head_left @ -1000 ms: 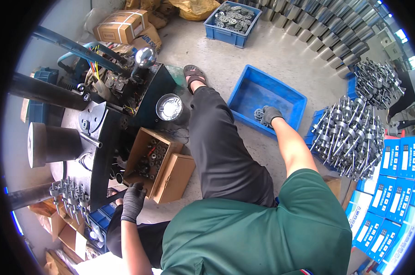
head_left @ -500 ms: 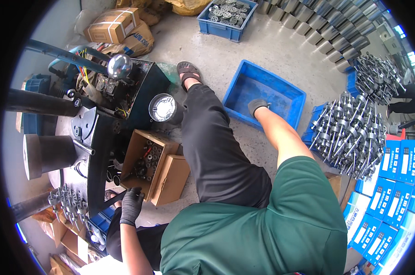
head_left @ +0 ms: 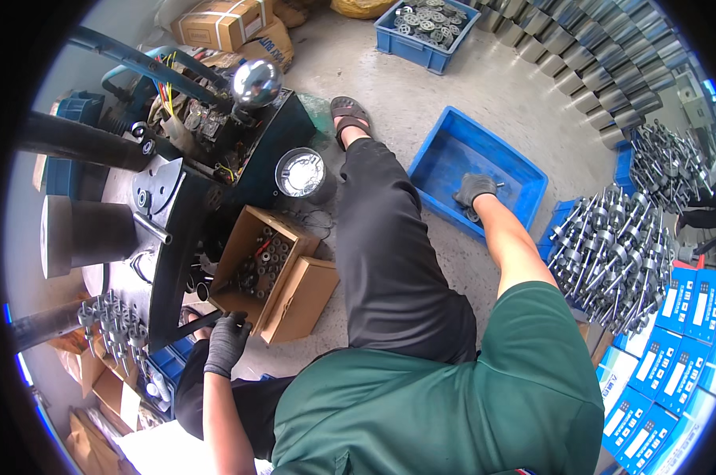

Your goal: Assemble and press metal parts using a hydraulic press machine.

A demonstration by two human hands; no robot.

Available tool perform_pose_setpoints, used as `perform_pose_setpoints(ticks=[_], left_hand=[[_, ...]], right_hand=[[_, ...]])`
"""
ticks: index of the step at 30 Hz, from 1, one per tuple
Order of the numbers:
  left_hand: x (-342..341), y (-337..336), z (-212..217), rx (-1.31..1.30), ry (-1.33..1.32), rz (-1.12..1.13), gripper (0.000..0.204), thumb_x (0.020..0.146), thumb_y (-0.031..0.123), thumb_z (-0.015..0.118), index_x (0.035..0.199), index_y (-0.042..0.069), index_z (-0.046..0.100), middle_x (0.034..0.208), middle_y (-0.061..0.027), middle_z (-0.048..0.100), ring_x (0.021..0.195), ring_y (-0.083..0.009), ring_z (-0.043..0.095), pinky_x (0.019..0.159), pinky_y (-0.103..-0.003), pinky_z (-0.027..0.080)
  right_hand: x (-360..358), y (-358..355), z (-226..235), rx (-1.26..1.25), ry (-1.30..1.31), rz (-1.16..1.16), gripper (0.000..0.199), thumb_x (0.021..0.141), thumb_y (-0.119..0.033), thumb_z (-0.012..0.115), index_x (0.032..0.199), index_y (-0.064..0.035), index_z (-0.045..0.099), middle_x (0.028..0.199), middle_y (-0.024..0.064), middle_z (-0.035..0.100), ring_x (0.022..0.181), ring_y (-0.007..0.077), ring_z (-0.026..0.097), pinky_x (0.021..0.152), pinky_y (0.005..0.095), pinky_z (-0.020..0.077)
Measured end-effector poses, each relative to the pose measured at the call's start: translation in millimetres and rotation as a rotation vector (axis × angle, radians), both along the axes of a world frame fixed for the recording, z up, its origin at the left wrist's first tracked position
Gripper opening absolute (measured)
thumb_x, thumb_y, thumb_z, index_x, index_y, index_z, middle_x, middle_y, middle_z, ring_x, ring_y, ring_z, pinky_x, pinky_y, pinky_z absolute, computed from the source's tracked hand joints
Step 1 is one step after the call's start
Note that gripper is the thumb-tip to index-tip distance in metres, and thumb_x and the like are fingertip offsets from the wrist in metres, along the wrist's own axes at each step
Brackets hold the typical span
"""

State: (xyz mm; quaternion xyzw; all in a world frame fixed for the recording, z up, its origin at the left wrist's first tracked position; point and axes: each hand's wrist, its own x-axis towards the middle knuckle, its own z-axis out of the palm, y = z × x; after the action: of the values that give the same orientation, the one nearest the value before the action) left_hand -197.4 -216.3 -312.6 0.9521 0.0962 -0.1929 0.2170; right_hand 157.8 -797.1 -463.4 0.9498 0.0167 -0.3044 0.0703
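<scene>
My right hand (head_left: pixel 476 191), in a dark grey glove, reaches down into a blue plastic bin (head_left: pixel 532 176) on the floor. Its fingers are closed around a small metal part with a thin shaft (head_left: pixel 499 184), whose tip sticks out past the fingers; the rest is hidden. My left hand (head_left: pixel 227 344), gloved the same way, is low at the left beside an open cardboard box (head_left: pixel 237 245) of metal rings. Its fingers are curled in by the end of a dark bar (head_left: pixel 191 330); what they hold, if anything, is hidden.
A machine with dark columns (head_left: pixel 81 142) and a round plate fills the left side. A metal can (head_left: pixel 300 172) stands near my leg. Heaped shafted rotors (head_left: pixel 611 253), stacked blue boxes (head_left: pixel 666 348) and steel cylinders (head_left: pixel 595 47) line the right. A crate of metal discs (head_left: pixel 409 51) sits at the back.
My right hand has gone slightly lower into the blue bin, and a shaft tip now shows beyond its fingers. The whole view has shifted a little. My left hand stays by the box.
</scene>
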Motion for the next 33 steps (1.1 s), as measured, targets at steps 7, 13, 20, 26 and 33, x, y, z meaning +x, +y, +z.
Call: perform_pose_setpoints(ticks=[7,13,20,26,33], left_hand=[[-4.1,3.4,-2.0,0.000,-0.021,0.026,0.031,0.086,0.016,0.072,0.113,0.001,0.069,0.096,-0.0203,0.070,0.086,-0.0356,0.069,0.078,-0.043,0.056],[6.0,-4.3,8.6,-0.011,0.012,0.022,0.029,0.085,0.013,0.071,0.111,-0.001,0.067,0.099,-0.0209,0.068,0.093,-0.0373,0.068,0.082,-0.043,0.054],[6.5,-3.4,4.2,-0.008,-0.031,-0.004,0.030,0.085,0.015,0.072,0.111,0.001,0.068,0.096,-0.0206,0.069,0.090,-0.0377,0.068,0.081,-0.044,0.055],[5.5,-3.6,0.3,0.002,-0.026,-0.012,0.031,0.084,0.017,0.073,0.111,0.002,0.068,0.097,-0.0204,0.070,0.091,-0.0383,0.069,0.082,-0.045,0.056],[2.1,-3.6,-1.5,-0.014,0.021,0.002,0.032,0.084,0.016,0.073,0.112,0.001,0.069,0.097,-0.0212,0.070,0.091,-0.0384,0.069,0.082,-0.045,0.056]], right_hand=[[-16.1,-19.3,1.2,-0.007,0.011,-0.111,0.062,0.080,-0.056,0.068,0.115,-0.0045,0.073,0.118,0.0217,0.071,0.110,0.0351,0.069,0.095,0.0449,0.0539],[-22.5,-50.6,10.9,-0.015,0.034,-0.349,0.078,0.079,-0.066,0.063,0.126,-0.0033,0.068,0.133,0.0231,0.063,0.124,0.0363,0.061,0.103,0.0451,0.0483],[-42.0,-75.6,10.2,0.069,-0.107,-0.536,0.070,0.076,-0.060,0.065,0.123,-0.0078,0.071,0.129,0.0220,0.066,0.122,0.0350,0.063,0.100,0.0438,0.0504],[-39.5,-73.1,11.4,0.071,-0.035,-0.663,0.071,0.077,-0.059,0.065,0.127,-0.0087,0.068,0.129,0.0198,0.067,0.122,0.0345,0.064,0.099,0.0441,0.0510],[-20.4,-65.1,5.0,0.039,-0.046,-0.687,0.071,0.081,-0.065,0.066,0.123,-0.0077,0.071,0.133,0.0183,0.065,0.124,0.0347,0.063,0.101,0.0462,0.0492]])
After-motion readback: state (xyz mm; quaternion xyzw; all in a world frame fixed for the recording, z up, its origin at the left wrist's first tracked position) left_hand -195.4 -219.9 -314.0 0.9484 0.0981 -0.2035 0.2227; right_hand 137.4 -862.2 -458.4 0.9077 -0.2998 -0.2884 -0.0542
